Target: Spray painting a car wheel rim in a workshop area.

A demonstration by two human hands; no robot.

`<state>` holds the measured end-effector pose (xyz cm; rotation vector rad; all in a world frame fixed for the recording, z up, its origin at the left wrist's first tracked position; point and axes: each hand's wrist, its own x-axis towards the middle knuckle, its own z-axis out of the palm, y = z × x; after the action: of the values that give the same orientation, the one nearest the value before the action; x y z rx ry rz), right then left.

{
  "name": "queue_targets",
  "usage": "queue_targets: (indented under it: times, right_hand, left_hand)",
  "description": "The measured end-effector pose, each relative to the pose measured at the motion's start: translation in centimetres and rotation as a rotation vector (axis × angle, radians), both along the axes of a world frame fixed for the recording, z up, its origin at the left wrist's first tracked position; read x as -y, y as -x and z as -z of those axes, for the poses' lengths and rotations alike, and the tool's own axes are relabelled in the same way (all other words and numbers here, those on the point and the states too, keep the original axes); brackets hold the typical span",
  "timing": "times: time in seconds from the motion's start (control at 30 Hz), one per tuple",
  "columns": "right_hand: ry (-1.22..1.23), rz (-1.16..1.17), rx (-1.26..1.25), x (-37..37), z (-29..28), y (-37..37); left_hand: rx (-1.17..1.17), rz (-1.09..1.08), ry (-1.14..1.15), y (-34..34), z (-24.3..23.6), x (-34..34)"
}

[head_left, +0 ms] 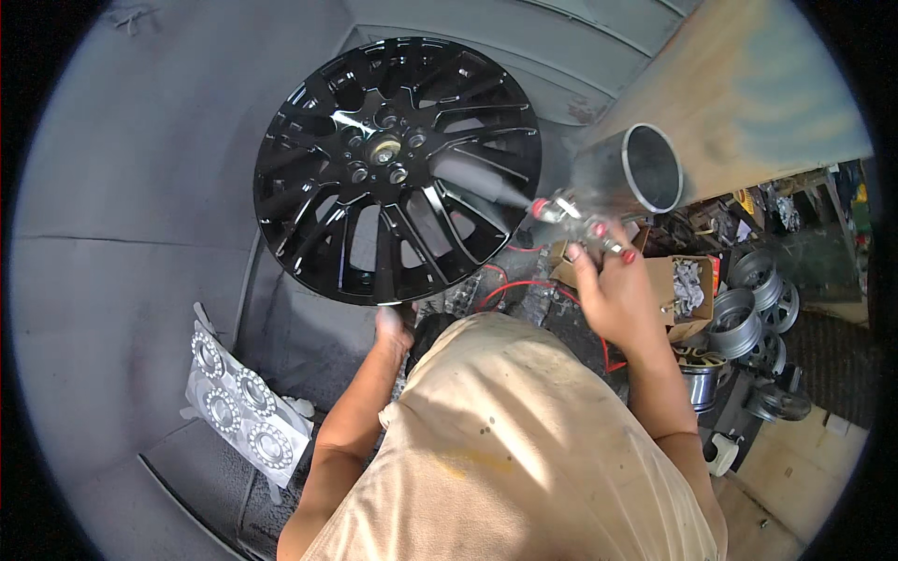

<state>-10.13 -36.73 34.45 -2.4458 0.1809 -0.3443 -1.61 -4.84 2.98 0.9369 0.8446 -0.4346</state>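
Glossy black is covering the many-spoked wheel (384, 154), which is presenting its face to us at the upper middle of the head view, just beyond the torso. Our right hand (617, 292) is clasping the spray gun (582, 221), its grip wrapping the handle; the nozzle is pointing leftward, and a pale mist (475, 178) is fanning over the right-hand spokes. Our left hand (396, 329) is lying at the rim's near edge, its fingers partly hidden; whether that grip is pinching or merely supporting, we are not able to tell. A red hose (535, 283) is curving below the gun. We are judging the step in hand to be spraying the wheel's face. Next, the work is probably calling for an even sweep across neighbouring spokes, with the nozzle staying clear of the rim.
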Motion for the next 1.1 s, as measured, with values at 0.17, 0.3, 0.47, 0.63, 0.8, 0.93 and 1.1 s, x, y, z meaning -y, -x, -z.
queue_targets:
  times: [0.17, 0.3, 0.47, 0.63, 0.8, 0.93, 1.1]
  right_hand:
    - [-0.207, -0.245, -0.100, -2.6, -0.9, 0.6]
    - [-0.288, -0.228, -0.157, -2.2, -0.4, 1.0]
    - [-0.022, 0.020, -0.041, 0.8, 0.0, 0.8]
    - [0.001, 0.039, -0.031, 1.2, -0.2, 1.6]
    - [-0.302, -0.109, -0.229, -1.2, -0.9, 3.0]
    - [-0.287, -0.208, -0.141, -1.3, -0.7, 3.1]
    - [-0.083, 0.110, -0.108, 1.5, 0.0, 2.5]
  left_hand:
    - [-0.084, 0.254, 0.106, 1.5, 2.3, -0.1]
    - [-0.123, 0.381, 0.104, 2.2, 1.1, 0.3]
    - [-0.134, 0.320, 0.089, 1.3, 2.5, -1.7]
    - [-0.015, 0.152, 0.123, -0.2, 2.5, -3.5]
    - [0.048, 0.027, 0.040, -1.8, 0.3, -3.5]
    - [0.098, -0.040, -0.047, -3.0, 0.6, -4.9]
    - [0.150, -0.035, 0.005, -3.7, 2.1, -6.3]
